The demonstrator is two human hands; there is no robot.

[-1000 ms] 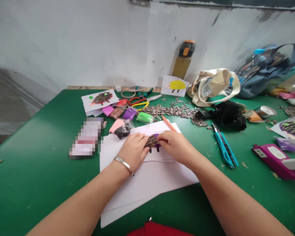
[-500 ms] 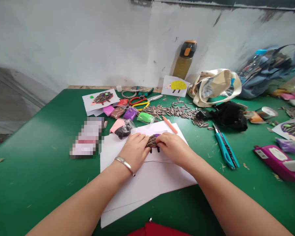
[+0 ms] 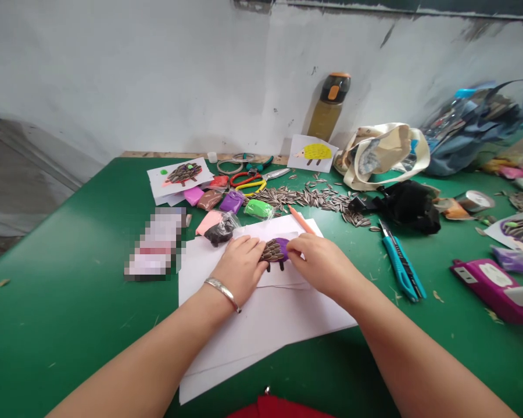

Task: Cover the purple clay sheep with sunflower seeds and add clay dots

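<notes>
On a stack of white paper [image 3: 239, 342] lies a small hedgehog picture with a purple clay body [image 3: 283, 246], partly covered by overlapping striped sunflower seeds [image 3: 271, 252], and two dark legs below. My left hand [image 3: 239, 266], a silver bangle on its wrist, lies flat with fingers stretched over the picture's left side. At the right edge of the purple clay, my right hand [image 3: 317, 259] has thumb and fingers pinched together. Whatever they hold, if anything, is hidden. An orange marker [image 3: 302, 220] lies just beyond the right hand.
Loose sunflower seeds [image 3: 316, 197] spread behind the paper, near clay packets [image 3: 232, 202] and scissors [image 3: 249, 184]. A teal utility knife [image 3: 401, 261], its blade showing, lies to the right. A bottle [image 3: 330, 104] and a canvas bag [image 3: 379, 157] stand by the wall.
My right hand has moved slightly right, off the seeds, so more purple clay shows. My left hand stays in place.
</notes>
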